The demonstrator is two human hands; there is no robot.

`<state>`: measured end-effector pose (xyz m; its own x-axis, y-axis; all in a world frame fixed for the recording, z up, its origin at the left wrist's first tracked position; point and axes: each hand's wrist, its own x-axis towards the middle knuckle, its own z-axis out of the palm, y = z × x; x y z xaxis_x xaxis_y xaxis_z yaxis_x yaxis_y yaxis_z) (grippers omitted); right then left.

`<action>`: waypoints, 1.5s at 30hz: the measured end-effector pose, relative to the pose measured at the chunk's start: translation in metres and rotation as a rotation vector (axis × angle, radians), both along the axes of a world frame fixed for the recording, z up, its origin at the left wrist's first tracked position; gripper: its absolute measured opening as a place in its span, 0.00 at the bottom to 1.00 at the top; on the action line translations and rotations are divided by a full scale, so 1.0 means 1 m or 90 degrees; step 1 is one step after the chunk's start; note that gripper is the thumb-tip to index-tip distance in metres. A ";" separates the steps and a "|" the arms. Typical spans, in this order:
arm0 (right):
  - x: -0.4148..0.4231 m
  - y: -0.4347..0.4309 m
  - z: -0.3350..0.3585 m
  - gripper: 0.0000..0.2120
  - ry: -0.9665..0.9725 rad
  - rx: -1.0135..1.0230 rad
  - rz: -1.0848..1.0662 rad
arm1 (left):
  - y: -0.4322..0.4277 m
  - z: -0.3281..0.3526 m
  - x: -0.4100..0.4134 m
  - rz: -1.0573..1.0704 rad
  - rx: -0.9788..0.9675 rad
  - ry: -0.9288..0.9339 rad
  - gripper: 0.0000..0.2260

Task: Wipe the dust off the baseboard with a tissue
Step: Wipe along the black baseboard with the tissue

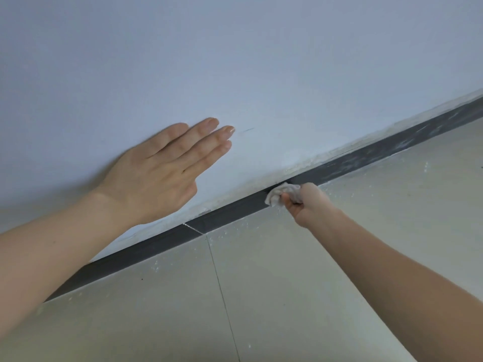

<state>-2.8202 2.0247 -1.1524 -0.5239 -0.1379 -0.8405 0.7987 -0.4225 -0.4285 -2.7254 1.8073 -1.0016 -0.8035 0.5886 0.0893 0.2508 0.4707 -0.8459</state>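
A dark grey baseboard (162,244) runs diagonally from lower left to upper right, between the wall and the floor. Its upper-right stretch looks pale with dust; the part to the left of the tissue looks darker. My right hand (309,203) grips a crumpled white tissue (279,193) and presses it against the baseboard near the middle of the view. My left hand (162,171) lies flat on the wall above the baseboard, fingers straight and close together, holding nothing.
The pale blue-white wall (235,61) fills the upper half. Beige floor tiles (287,283) with a thin grout line and scattered white specks fill the lower part. A white joint line crosses the baseboard at its middle left.
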 end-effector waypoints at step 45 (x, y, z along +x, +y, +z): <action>-0.034 0.062 -0.001 0.16 -0.015 -0.192 0.176 | 0.170 -0.026 -0.136 -0.036 0.023 -0.064 0.29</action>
